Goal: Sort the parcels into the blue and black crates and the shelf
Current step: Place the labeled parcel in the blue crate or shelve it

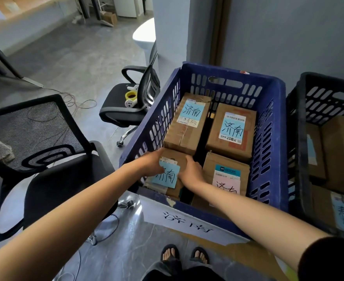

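Observation:
The blue crate (272,151) stands in front of me with several brown cardboard parcels inside. A small parcel with a blue handwritten label (168,176) sits in its near left corner. My left hand (154,163) grips that parcel's left side and my right hand (191,171) grips its right side. Two parcels with blue labels (189,122) (231,130) lie at the back of the crate. A parcel with a pink label (225,175) lies at the near right. The black crate (297,138) to the right also holds parcels (337,151).
Two black mesh office chairs stand to the left, one close (35,142) and one further back (134,102) with a small toy on its seat. Cables trail over the grey floor. A white paper label (187,220) hangs on the blue crate's front. My sandalled feet show below.

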